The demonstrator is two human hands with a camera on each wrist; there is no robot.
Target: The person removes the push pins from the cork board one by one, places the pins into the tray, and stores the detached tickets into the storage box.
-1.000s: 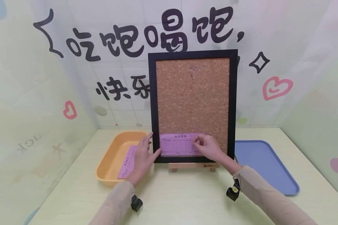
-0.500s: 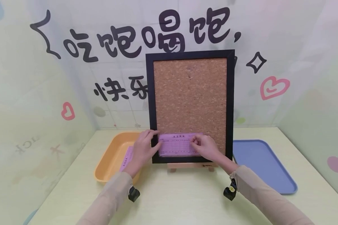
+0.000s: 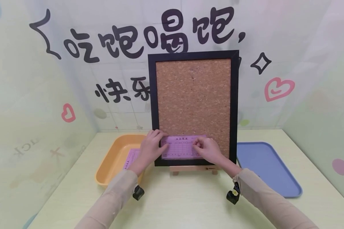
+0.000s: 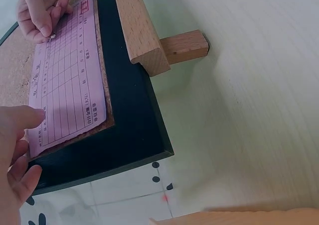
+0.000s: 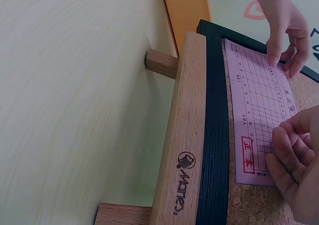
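A cork board point(image 3: 193, 95) in a black frame point(image 3: 234, 105) stands on a small wooden easel point(image 3: 186, 168). Along its bottom lies a pink printed slip point(image 3: 177, 149), flat against the cork. My right hand point(image 3: 210, 150) pinches a tiny silvery pin point(image 4: 52, 36) against the slip's right part, thumb and index finger together. On the slip's left end rests the thumb of my left hand point(image 3: 152, 145). That hand's other fingers lie loosely bent over the frame's left bar. In the right wrist view, a red stamp box point(image 5: 247, 155) shows near the right hand's fingertips.
An orange tray point(image 3: 103, 170) on the left holds more pink paper point(image 3: 131, 157), partly covered by the left arm. A blue tray point(image 3: 270, 168) lies on the right, its near left part behind the right sleeve. A lettered wall covering point(image 3: 123, 66) rises behind the table.
My left hand has shifted right, from the frame's left edge onto the slip's left end. The right hand stays at the slip's right part; the whole view has shifted slightly.
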